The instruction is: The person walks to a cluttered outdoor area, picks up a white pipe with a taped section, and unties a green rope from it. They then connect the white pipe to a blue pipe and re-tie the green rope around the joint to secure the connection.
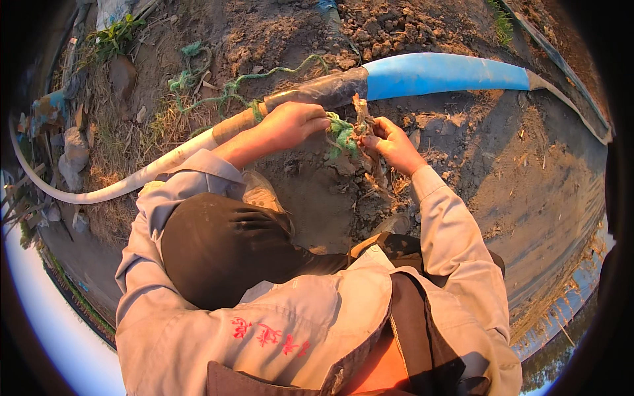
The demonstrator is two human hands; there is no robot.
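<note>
My left hand [296, 124] is closed in a pinch at the edge of a frayed bundle of green twine [343, 136], just in front of a pipe joint. Its thumb and fingertips press together there. Opposite it, my right hand [395, 145] grips a dirty, pale, knotted strip [362, 120]; whether this is cloth, plastic or stalk I cannot make out. The strip touches the green twine. Behind both hands runs the joint, wrapped in black sheeting [330, 88], with a blue flat hose [442, 74] on its right and a pale pipe [168, 158] on its left.
A loose green rope [228, 89] trails over the soil beyond the pipe and loops at its tan section [241, 123]. Broken clods [389, 36] lie at the far side. My dark-trousered knee [218, 244] is bent at the left. Dark sheeting [548, 191] slopes down toward water at the right.
</note>
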